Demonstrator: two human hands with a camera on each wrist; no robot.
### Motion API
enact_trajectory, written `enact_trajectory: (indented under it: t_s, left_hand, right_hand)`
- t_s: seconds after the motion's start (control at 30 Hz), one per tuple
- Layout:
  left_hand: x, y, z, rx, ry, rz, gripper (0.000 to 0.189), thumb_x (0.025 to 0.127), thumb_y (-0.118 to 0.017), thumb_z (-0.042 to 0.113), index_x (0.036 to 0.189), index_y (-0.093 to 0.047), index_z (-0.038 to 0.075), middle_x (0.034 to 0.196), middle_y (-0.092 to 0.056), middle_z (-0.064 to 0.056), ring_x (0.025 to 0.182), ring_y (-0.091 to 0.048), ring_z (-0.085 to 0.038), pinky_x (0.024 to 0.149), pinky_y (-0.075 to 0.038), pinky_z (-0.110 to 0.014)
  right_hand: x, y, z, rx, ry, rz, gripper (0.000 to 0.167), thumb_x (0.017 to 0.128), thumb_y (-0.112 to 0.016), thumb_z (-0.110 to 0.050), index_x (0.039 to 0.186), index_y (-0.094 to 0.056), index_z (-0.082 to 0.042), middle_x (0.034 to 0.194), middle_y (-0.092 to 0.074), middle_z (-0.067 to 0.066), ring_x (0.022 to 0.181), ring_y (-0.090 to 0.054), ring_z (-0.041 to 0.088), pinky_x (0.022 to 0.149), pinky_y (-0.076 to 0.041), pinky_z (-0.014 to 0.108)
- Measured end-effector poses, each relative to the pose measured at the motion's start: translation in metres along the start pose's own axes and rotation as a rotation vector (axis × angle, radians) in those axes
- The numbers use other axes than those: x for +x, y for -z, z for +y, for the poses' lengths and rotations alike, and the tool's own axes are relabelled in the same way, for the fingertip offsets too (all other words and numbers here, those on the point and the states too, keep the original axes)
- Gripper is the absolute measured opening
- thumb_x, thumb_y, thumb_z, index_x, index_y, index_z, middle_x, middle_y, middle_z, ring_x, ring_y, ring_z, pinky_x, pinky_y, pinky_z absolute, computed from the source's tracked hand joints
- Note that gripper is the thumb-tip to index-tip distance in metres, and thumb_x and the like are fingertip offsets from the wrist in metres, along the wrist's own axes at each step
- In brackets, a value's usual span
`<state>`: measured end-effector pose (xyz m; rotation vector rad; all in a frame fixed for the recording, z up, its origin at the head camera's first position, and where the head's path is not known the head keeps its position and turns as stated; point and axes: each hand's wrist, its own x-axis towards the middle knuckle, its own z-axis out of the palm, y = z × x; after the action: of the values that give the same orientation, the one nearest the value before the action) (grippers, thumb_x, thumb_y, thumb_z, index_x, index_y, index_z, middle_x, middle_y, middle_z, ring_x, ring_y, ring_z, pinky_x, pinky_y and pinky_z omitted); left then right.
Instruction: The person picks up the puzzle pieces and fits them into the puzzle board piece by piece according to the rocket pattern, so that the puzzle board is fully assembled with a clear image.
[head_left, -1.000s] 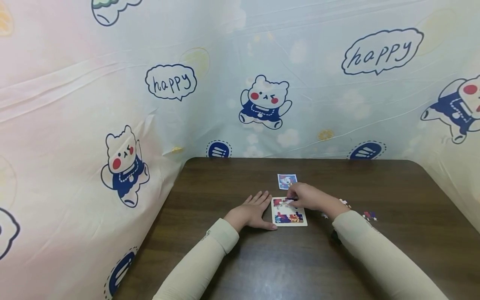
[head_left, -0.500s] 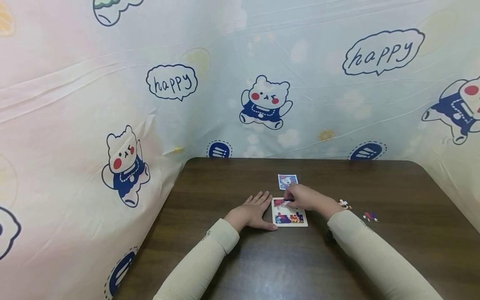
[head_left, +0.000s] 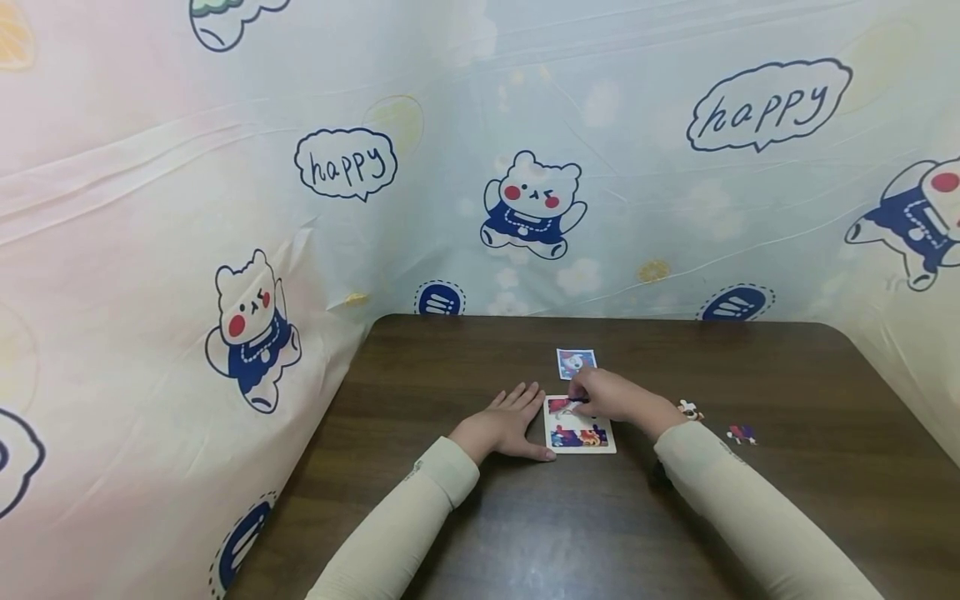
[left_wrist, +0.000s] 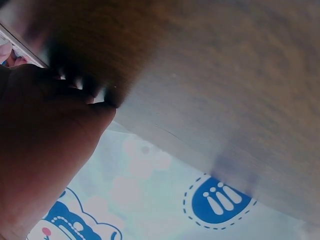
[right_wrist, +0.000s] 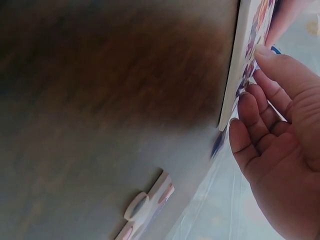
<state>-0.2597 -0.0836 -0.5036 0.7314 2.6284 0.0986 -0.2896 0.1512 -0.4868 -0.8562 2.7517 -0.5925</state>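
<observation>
right hand (head_left: pixel 613 395) shifted left; fingers (head_left: pixel 578 386) pinch puzzle piece (head_left: pixel 577 400)

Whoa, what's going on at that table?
Someone is working on a little jigsaw board. Their left hand lies spread along its left side, thumb by the near corner. Their right hand is at the upper part; I can't tell whether it's pinching a piece. The bottom strip looks filled in, but there's blank white above it. A picture card lies just beyond, and loose pieces sit off to the right.
</observation>
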Motion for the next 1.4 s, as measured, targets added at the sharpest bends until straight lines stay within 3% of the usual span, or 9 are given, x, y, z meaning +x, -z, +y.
enact_trajectory:
  t_s: [0.27,0.5,0.63,0.77,1.0,1.23,1.4]
  left_hand:
    - [-0.0033,0.0034,0.0023,-0.005,-0.002,0.000,0.117,0.073,-0.054,0.087,0.161,-0.008,0.025,0.166,-0.001,0.005,0.152,0.003,-0.018,0.120,-0.006,-0.047]
    - [-0.0049,0.0040,0.0041,0.005,-0.004,-0.002,0.116,0.076,-0.053,0.085,0.161,-0.008,0.021,0.167,-0.001,0.002,0.152,0.002,-0.020,0.121,-0.005,-0.046]
    - [-0.0074,0.0065,0.0053,0.020,-0.004,-0.005,0.114,0.077,-0.053,0.084,0.161,-0.008,0.020,0.167,-0.001,0.001,0.152,0.002,-0.021,0.120,-0.006,-0.046]
    - [0.0004,-0.0008,0.0002,0.016,0.004,-0.004,0.118,0.074,-0.051,0.087,0.161,-0.005,0.023,0.166,0.003,0.004,0.151,0.006,-0.018,0.120,-0.004,-0.045]
    - [-0.0041,0.0030,0.0037,0.005,-0.002,-0.001,0.117,0.075,-0.053,0.086,0.161,-0.007,0.022,0.167,0.000,0.003,0.152,0.004,-0.019,0.121,-0.005,-0.045]
    - [0.0025,-0.0030,-0.0013,-0.009,-0.008,0.005,0.118,0.072,-0.053,0.089,0.161,-0.006,0.026,0.166,0.001,0.006,0.151,0.005,-0.017,0.120,-0.005,-0.048]
    - [-0.0039,0.0038,0.0031,-0.016,-0.002,-0.006,0.119,0.072,-0.053,0.088,0.161,-0.007,0.024,0.166,0.001,0.005,0.151,0.004,-0.018,0.120,-0.005,-0.046]
  right_hand:
    - [-0.0012,0.0005,-0.0036,-0.059,-0.009,-0.003,0.013,0.088,-0.078,-0.017,0.098,-0.071,-0.011,0.092,-0.061,0.000,0.079,-0.055,0.013,0.077,-0.053,0.034]
    - [-0.0027,0.0007,-0.0049,-0.117,0.037,0.014,0.012,0.089,-0.077,-0.017,0.098,-0.074,-0.011,0.095,-0.062,0.000,0.083,-0.057,0.013,0.080,-0.054,0.035]
    - [-0.0013,-0.0007,-0.0027,-0.108,0.052,0.030,0.011,0.089,-0.077,-0.017,0.098,-0.073,-0.012,0.092,-0.061,-0.001,0.079,-0.055,0.011,0.076,-0.052,0.032]
    - [0.0008,-0.0023,0.0006,-0.097,0.035,0.030,0.010,0.088,-0.078,-0.020,0.094,-0.072,-0.016,0.089,-0.059,-0.004,0.077,-0.053,0.010,0.073,-0.050,0.029]
    - [0.0009,-0.0010,-0.0001,-0.086,0.039,0.023,0.008,0.086,-0.079,-0.020,0.092,-0.074,-0.018,0.089,-0.060,-0.005,0.078,-0.054,0.010,0.075,-0.051,0.030]
    - [-0.0004,0.0016,-0.0027,-0.087,0.027,0.002,0.007,0.087,-0.079,-0.019,0.091,-0.074,-0.018,0.087,-0.060,-0.006,0.077,-0.055,0.010,0.074,-0.051,0.030]
    - [-0.0003,0.0026,-0.0043,-0.075,-0.002,-0.019,0.006,0.088,-0.078,-0.019,0.090,-0.072,-0.020,0.084,-0.058,-0.008,0.076,-0.054,0.010,0.073,-0.051,0.029]
